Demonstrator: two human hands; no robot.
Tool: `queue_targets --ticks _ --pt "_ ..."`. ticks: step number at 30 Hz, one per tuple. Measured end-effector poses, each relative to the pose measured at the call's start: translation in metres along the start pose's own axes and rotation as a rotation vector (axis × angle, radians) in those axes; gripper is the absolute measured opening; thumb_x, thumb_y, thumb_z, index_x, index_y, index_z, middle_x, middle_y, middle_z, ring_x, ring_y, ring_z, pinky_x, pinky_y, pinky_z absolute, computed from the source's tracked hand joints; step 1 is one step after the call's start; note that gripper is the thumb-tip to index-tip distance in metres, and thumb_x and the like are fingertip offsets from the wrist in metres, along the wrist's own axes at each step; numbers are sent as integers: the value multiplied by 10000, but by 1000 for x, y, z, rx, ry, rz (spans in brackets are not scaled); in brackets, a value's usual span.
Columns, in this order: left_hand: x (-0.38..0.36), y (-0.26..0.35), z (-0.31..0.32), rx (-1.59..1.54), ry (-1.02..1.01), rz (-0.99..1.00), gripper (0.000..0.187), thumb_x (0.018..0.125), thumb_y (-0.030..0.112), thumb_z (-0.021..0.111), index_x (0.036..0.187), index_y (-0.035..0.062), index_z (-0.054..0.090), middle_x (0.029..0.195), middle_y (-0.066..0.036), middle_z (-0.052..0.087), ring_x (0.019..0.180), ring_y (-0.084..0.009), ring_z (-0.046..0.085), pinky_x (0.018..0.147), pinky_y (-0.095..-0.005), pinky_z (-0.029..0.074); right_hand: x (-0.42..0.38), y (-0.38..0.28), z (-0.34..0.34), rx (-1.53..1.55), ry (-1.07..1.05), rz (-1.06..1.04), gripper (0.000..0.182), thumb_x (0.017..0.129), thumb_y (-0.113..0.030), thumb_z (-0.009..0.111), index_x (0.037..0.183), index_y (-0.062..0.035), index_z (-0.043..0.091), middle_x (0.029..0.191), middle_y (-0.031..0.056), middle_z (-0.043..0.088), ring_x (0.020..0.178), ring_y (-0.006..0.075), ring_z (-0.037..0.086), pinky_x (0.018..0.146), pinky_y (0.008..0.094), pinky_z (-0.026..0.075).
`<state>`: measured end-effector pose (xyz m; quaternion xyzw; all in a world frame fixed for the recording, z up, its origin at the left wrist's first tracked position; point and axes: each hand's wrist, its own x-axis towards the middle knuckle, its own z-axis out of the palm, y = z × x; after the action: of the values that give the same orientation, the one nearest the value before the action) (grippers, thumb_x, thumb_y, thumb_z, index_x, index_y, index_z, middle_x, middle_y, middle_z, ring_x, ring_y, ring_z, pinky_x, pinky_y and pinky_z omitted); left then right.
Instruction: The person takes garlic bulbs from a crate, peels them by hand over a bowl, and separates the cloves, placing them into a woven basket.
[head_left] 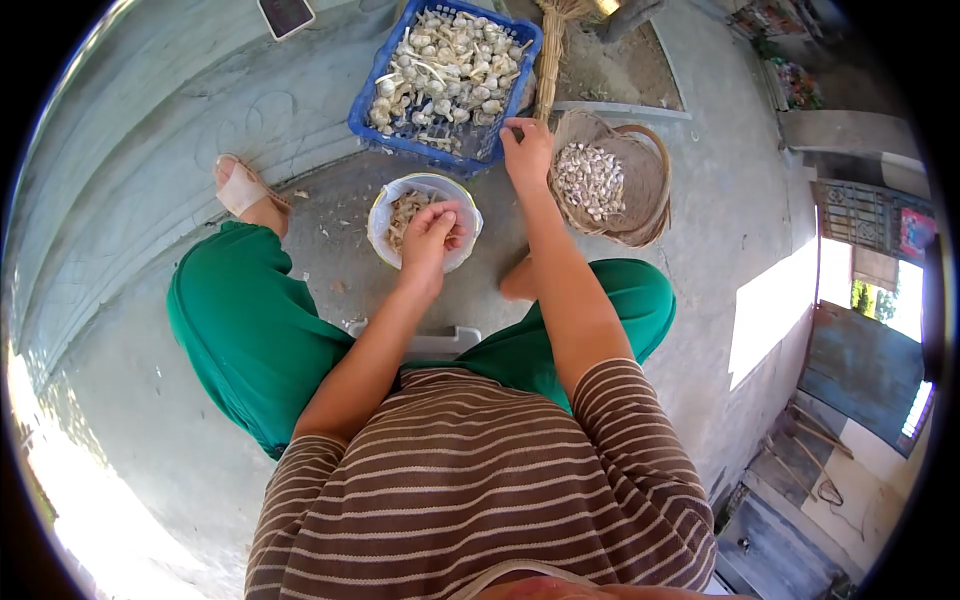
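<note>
My left hand [432, 236] is over the white bucket [476, 226], its fingers curled in a pinch; anything inside them is too small to make out. Dry brownish peels [403, 212] lie in the bucket. My right hand [527, 150] is between the blue crate [446, 158] and the wicker basket [650, 185], near the crate's lower right corner. Its thumb and fingers are bent together, and I cannot make out what they hold. Many whole garlic bulbs [450, 65] with stalks fill the crate. Loose garlic cloves [590, 182] lie in the left part of the basket.
A straw broom [549, 65] stands beside the crate's right side. At the top left lies a dark flat object [287, 15] with a pale rim. A sandalled foot [245, 190] rests left of the bucket. Part of a light grey seat [440, 343] shows between the green-trousered legs.
</note>
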<state>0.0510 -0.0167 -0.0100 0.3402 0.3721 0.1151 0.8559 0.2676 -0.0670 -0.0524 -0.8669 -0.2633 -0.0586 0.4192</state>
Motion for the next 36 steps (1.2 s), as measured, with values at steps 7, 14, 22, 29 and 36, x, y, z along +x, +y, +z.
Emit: queue_targets --ticks 7,14,22,29,36 --pt "8 1 -4 -78 4 -14 177 896 94 503 1042 48 591 869 -1 598 745 -75 547 642 -204 426 47 2 46 -742 -354 -496 153 730 -189 628 876 -194 674 915 -16 621 975 203 516 818 370 412" --pt "17 5 -15 -109 38 -22 179 913 99 487 1049 34 583 888 -27 602 759 -103 560 658 -232 444 44 21 122 -743 -614 -319 218 780 -118 552 988 -65 592 1011 102 576 1007 284 549 791 420 471" --pt "21 8 -15 -128 67 -4 178 914 89 480 1051 26 575 891 -28 592 752 -108 555 658 -238 445 45 14 107 -547 -617 -207 259 728 -122 643 964 -54 562 924 140 583 875 254 597 685 371 500" --pt "15 21 -8 -222 96 105 176 910 105 511 1063 29 555 911 -38 584 766 -117 553 670 -251 451 2 -74 11 738 -832 558 199 793 -160 691 913 -17 620 792 30 617 705 76 531 625 229 433" --pt "10 12 -9 -131 -26 254 125 887 58 543 992 -7 560 851 -66 592 708 -107 555 626 -223 468 -79 -101 -38 975 -670 694 163 824 -106 645 945 4 634 832 41 631 735 98 557 657 220 459"
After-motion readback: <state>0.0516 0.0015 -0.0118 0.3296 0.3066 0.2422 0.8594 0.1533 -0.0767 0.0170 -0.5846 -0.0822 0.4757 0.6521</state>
